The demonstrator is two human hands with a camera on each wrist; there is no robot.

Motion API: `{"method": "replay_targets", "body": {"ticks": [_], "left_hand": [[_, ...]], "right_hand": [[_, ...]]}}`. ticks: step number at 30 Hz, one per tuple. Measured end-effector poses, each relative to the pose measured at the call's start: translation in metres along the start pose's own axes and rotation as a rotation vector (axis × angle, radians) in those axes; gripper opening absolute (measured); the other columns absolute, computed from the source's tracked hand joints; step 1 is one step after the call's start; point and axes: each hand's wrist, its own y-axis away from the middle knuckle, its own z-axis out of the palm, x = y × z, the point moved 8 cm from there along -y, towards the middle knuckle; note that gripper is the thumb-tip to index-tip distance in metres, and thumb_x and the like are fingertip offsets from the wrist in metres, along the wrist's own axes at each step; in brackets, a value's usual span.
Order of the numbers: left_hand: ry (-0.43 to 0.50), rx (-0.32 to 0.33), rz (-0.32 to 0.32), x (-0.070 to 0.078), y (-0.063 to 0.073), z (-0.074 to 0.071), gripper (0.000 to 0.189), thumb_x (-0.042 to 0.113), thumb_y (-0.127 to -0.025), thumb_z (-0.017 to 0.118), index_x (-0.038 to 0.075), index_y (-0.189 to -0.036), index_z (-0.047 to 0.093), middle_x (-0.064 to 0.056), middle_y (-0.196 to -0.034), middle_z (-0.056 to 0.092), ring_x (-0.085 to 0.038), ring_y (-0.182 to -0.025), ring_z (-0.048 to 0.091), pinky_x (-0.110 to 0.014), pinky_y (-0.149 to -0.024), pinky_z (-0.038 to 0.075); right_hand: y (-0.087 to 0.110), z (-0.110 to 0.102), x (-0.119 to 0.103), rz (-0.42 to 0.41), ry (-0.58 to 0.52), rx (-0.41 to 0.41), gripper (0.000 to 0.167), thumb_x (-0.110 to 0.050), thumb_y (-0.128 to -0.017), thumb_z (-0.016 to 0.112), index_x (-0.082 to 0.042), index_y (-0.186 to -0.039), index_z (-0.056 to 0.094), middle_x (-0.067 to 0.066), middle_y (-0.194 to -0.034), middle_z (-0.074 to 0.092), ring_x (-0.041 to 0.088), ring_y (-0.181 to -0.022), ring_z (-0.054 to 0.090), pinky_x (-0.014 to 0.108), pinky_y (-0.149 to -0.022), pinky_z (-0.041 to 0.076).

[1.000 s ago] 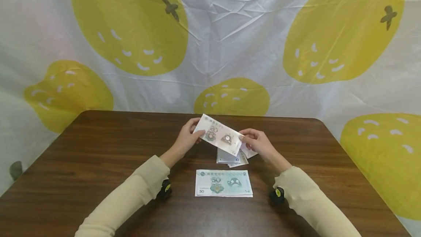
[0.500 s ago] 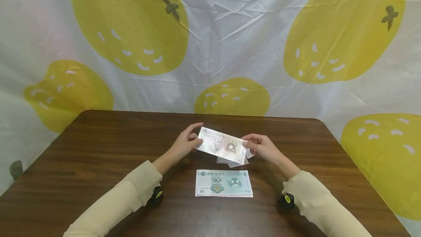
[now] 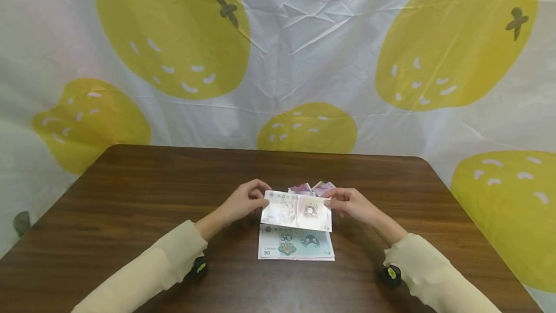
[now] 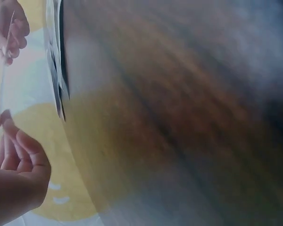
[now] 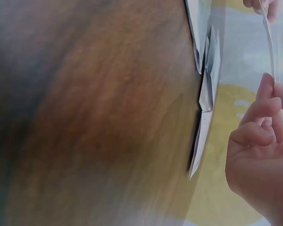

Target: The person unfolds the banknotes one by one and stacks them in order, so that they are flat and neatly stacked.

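Note:
A pale pinkish play banknote (image 3: 280,214) is held up between my two hands in the head view, its surface partly washed out by glare. My left hand (image 3: 242,203) pinches its left edge between thumb and fingers. At the right edge my right hand (image 3: 354,206) pinches it the same way. The note overlaps the top of a green 50 banknote (image 3: 297,245), which lies on a small pile. In the right wrist view the held note (image 5: 270,47) appears edge-on, above the table and apart from the notes lying there.
Behind the held note, several more banknotes, some purple (image 3: 299,188), lie in a loose fanned heap, partly hidden. The brown wooden table (image 3: 130,197) ends at a white curtain (image 3: 304,62) printed with yellow fruit.
Both hands have brought the held note down and nearer, from over the loose heap to above the 50 note. It has levelled from a tilt, and purple notes now show behind it.

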Motion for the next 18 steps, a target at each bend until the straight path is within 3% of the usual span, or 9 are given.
{"method": "replay_targets", "body": {"ticks": [5, 10, 18], "left_hand": [[-0.074, -0.117, 0.004, 0.000, 0.004, 0.011, 0.025, 0.001, -0.077, 0.063, -0.002, -0.099, 0.051, -0.002, -0.060, 0.052, -0.014, -0.051, 0.045, -0.026, -0.047, 0.038], [-0.193, -0.212, -0.040, -0.005, 0.009, 0.021, 0.025, 0.004, -0.076, 0.066, 0.001, -0.097, 0.052, 0.001, -0.058, 0.052, -0.012, -0.050, 0.046, -0.023, -0.046, 0.037], [-0.283, -0.265, -0.052, -0.010, 0.012, 0.029, 0.024, 0.002, -0.074, 0.067, 0.003, -0.093, 0.052, 0.002, -0.055, 0.050, -0.009, -0.046, 0.044, -0.021, -0.045, 0.035]], "right_hand": [[0.003, 0.006, 0.006, 0.008, -0.010, -0.055, 0.025, -0.011, -0.085, 0.057, 0.005, -0.105, 0.058, 0.003, -0.056, 0.042, 0.012, -0.048, 0.038, 0.022, -0.043, 0.029], [0.003, 0.013, 0.015, 0.003, 0.013, -0.100, 0.024, -0.012, -0.085, 0.056, 0.003, -0.104, 0.058, 0.002, -0.056, 0.044, 0.011, -0.048, 0.039, 0.021, -0.041, 0.029], [0.004, 0.022, 0.021, -0.008, 0.029, -0.136, 0.018, -0.008, -0.082, 0.060, 0.003, -0.096, 0.058, 0.001, -0.056, 0.043, 0.010, -0.048, 0.040, 0.020, -0.042, 0.031]]}}
